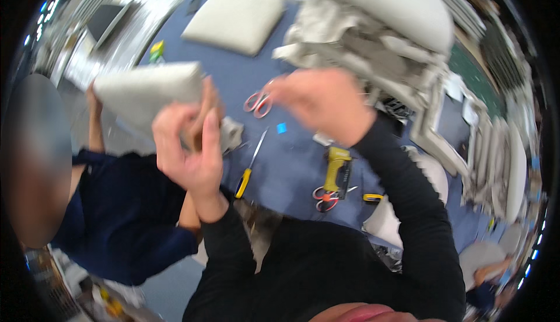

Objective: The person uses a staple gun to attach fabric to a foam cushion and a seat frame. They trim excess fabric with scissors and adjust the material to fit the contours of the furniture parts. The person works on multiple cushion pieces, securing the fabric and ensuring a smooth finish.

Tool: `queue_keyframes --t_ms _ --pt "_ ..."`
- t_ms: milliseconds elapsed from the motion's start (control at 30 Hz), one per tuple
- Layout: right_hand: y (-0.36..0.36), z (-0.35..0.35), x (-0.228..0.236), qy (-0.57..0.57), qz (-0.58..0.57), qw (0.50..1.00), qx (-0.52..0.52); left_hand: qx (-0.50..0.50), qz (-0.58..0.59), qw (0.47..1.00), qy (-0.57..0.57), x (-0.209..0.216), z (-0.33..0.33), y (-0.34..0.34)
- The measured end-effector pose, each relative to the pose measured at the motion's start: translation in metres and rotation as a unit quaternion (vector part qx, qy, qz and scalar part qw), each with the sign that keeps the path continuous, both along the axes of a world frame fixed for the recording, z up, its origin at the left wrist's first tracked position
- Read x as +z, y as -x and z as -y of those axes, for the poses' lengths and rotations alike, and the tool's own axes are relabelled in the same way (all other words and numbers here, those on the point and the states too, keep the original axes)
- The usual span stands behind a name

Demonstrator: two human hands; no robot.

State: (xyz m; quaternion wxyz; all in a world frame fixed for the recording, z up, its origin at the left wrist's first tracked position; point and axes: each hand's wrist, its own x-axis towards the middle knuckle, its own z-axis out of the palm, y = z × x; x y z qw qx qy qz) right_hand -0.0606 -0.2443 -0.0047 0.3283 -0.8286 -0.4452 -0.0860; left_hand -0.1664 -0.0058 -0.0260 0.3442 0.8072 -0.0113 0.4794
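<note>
My left hand (189,147) is raised in front of a pale cushion (149,86), thumb up and apart from the half-bent fingers; I see nothing held in it. Close behind its fingers is a co-worker's hand (211,100) at the cushion's edge. My right hand (326,103) is above the blue table (297,170), smeared by motion, its fingertips over scissors with red-and-white handles (258,104). Whether it grips anything is unclear. Between my hands lie a screwdriver with a yellow handle (243,183) and a small blue piece (282,128).
A co-worker in dark blue (125,217) stands close on my left. Near me lie a yellow-green tool (337,167) and more scissors (325,199). Another pale cushion (239,16) lies at the back. Pale covers and padding (373,42) are heaped at the far right.
</note>
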Motion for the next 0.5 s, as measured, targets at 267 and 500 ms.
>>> queue_keyframes --t_ms 267,500 --pt "-0.057 -0.048 0.025 0.010 0.063 0.998 0.017 0.087 -0.058 0.989 -0.101 -0.038 -0.059 -0.057" --pt "-0.100 -0.090 -0.016 0.003 0.132 0.989 0.068 0.109 -0.102 0.972 -0.180 -0.061 -0.061 -0.101"
